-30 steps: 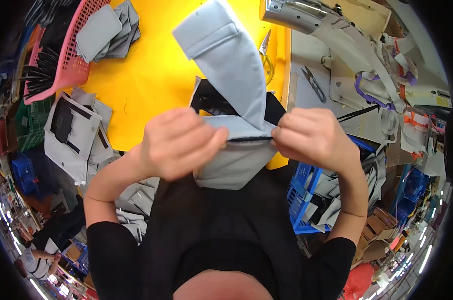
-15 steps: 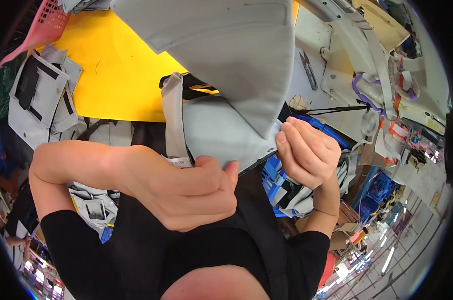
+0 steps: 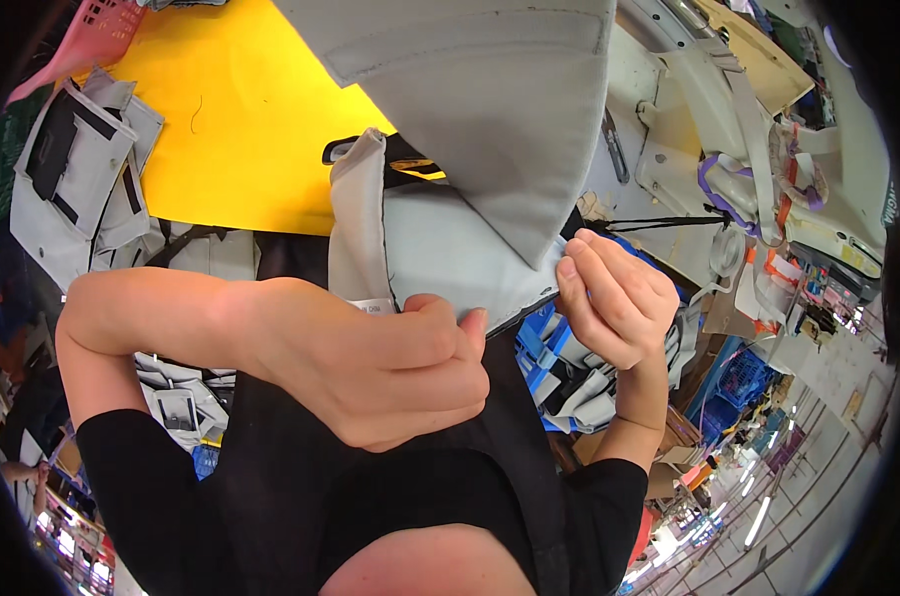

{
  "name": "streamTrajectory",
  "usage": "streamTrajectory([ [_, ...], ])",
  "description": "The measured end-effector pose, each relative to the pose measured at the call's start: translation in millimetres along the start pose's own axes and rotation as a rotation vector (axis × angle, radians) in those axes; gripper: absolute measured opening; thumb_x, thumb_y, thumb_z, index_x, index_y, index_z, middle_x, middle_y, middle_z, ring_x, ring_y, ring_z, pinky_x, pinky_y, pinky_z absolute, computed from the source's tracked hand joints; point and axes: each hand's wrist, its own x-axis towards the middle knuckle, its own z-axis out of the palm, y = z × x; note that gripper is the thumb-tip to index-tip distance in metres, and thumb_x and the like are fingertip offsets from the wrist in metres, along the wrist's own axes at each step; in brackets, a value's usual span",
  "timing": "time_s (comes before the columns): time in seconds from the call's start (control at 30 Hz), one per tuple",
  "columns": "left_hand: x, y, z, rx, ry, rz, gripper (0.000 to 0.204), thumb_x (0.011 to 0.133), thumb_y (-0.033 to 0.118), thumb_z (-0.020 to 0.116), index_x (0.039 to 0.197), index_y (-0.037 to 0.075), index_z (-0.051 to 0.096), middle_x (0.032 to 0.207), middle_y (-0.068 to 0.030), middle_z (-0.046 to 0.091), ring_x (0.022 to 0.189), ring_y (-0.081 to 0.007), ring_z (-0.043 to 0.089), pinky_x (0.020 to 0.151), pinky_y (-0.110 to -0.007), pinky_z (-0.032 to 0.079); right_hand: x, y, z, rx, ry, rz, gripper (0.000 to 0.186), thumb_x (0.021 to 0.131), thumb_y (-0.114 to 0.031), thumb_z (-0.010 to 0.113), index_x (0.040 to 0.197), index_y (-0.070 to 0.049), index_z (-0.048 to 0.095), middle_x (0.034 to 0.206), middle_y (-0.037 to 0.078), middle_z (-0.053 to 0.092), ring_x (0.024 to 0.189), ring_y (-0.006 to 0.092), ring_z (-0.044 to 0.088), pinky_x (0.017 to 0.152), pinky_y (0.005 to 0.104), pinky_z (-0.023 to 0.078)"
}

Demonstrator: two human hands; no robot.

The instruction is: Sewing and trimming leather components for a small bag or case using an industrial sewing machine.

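Grey fabric piece (image 3: pixel 470 248) is being pinched along its lower edge by the left hand (image 3: pixel 390 368) and right hand (image 3: pixel 614 298), fingers closed tightly, just in front of the yellow surface (image 3: pixel 241 129).

Head camera, fisheye, looking steeply down.
Very near both hands and chest; yellow table (image 3: pixel 222 129) top, bent edges.

A grey fabric garment piece (image 3: pixel 470 129) fills the upper middle of the frame, held up and spread wide, with a stitched seam line across its top. Its lower edge folds into a paler panel, and a narrow hemmed strip bearing a small white label runs down its left side.
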Motion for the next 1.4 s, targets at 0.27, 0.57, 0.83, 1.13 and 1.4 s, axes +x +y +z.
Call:
streamTrajectory([
  [0.27,-10,-31,12,-0.280,-0.009,-0.317,0.006,0.077,0.003,0.061,0.081,0.006,0.064,0.081,-0.0040,0.055,0.070,-0.0200,0.048,0.067,-0.029,0.040,5,26,11,0.102,-0.061,0.059,0.011,0.080,0.001,0.073,0.083,-0.005,0.064,0.090,0.007,0.069,0.075,0.0204,0.068,0.065,0.0290,0.055],
  [0.57,-30,-80,34,-0.912,-0.352,-1.186,0.010,0.086,0.007,0.071,0.092,-0.001,0.069,0.086,-0.0045,0.059,0.072,-0.0159,0.051,0.067,-0.026,0.044,14,51,59,0.340,-0.115,0.324,0.011,0.081,-0.001,0.072,0.089,-0.003,0.064,0.083,0.007,0.065,0.067,0.0210,0.056,0.062,0.0300,0.045],
  [0.83,-38,-72,40,-0.886,-0.254,-1.092,0.011,0.084,0.004,0.072,0.094,-0.001,0.070,0.089,-0.0045,0.061,0.079,-0.0146,0.055,0.068,-0.025,0.045,0,59,64,0.516,-0.134,0.414,0.011,0.083,-0.001,0.071,0.090,-0.002,0.063,0.083,0.007,0.062,0.068,0.0215,0.054,0.063,0.0305,0.043],
  [1.13,-36,-65,40,-0.705,-0.243,-0.932,0.015,0.081,-0.001,0.071,0.096,0.002,0.071,0.087,-0.0052,0.061,0.077,-0.0176,0.053,0.070,-0.028,0.044,3,60,56,0.522,-0.166,0.390,0.009,0.085,-0.002,0.069,0.091,-0.002,0.062,0.084,0.007,0.063,0.069,0.0214,0.054,0.064,0.0304,0.043],
  [1.4,-27,-76,33,-0.591,-0.178,-0.801,0.009,0.081,0.005,0.068,0.090,0.005,0.067,0.084,-0.0055,0.060,0.075,-0.0222,0.053,0.071,-0.032,0.043,17,66,37,0.477,-0.191,0.278,0.004,0.084,-0.002,0.069,0.087,-0.002,0.065,0.076,0.005,0.063,0.062,0.0189,0.051,0.058,0.0284,0.041],
])
